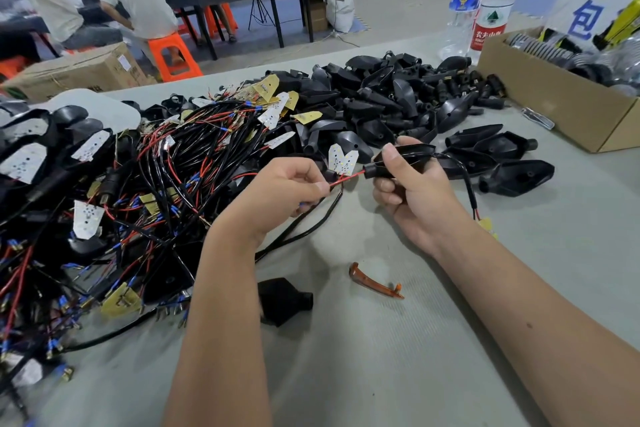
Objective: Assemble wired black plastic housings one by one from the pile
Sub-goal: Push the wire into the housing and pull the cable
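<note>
Right hand (412, 191) grips a black housing (401, 159) just above table centre, left hand (287, 191) at its nine o'clock pinches the red wire (346, 179) running into the housing's neck, with the wired pile (138, 184) sprawling out toward nine o'clock.

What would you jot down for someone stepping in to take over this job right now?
Left hand pinches the red wire coming out of the housing's neck.
Right hand grips that black housing.
Wired boards lie tangled in the wire pile; empty shells sit in the housing pile.
A few housings lie apart on the right.
Left: finish this one, then most of the pile.
</note>
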`<state>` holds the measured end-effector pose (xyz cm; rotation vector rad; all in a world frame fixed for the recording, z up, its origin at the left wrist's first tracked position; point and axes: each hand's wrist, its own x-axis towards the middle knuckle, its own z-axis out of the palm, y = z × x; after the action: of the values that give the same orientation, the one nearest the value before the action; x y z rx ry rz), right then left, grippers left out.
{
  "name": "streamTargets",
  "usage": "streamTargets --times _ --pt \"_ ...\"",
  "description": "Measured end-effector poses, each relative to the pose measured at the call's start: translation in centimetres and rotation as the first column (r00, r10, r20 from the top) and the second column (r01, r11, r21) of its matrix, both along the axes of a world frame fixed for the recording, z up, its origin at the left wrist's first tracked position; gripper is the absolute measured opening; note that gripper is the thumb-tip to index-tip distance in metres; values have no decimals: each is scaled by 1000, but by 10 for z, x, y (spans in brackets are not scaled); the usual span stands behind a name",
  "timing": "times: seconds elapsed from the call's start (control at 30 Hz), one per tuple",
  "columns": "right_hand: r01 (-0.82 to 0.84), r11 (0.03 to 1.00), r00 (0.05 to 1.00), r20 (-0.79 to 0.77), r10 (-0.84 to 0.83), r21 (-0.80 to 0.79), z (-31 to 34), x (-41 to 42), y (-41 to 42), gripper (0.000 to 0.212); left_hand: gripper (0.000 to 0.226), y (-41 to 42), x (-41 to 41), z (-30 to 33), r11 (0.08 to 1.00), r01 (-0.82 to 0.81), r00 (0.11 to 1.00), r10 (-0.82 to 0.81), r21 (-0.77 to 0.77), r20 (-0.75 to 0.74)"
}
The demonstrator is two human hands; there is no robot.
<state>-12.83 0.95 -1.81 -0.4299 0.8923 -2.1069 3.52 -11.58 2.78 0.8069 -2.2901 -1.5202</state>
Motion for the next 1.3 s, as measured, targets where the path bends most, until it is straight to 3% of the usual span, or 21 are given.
streamTargets --times 0.2,0.43,0.57,0.7,0.8,0.9,1.03,1.13,1.3 --pt "63 998 997 49 -62 -9 -1 -7 0 28 20 13 2 2 969 214 950 -235 120 204" --pt "153 988 955 259 -147 -1 0 -20 3 25 20 -21 58 22 999 -32 964 27 11 265" --pt "122 991 988 94 -126 49 -1 -14 1 20 16 -22 57 24 982 -87 908 148 -169 392" --pt "13 996 998 -63 -8 93 -1 -6 2 21 14 -4 12 22 934 -119 962 193 -337 195" --pt "5 992 994 -111 9 124 1 -5 4 26 11 18 -25 7 972 -67 993 88 -226 82" --pt "-6 995 996 -91 15 99 2 -5 3 33 9 24 -36 -9 993 -101 995 101 -61 -9" --pt "-79 995 993 -83 84 59 1 -7 4 41 4 17 -33 -18 991 -112 994 113 -77 5" --pt "-111 991 990 -84 116 70 -1 -8 5 44 11 17 -32 -22 997 -76 996 77 6 -38" --pt "-65 994 993 -94 73 84 -3 -8 3 36 11 15 -28 -22 992 -116 990 120 47 -76"
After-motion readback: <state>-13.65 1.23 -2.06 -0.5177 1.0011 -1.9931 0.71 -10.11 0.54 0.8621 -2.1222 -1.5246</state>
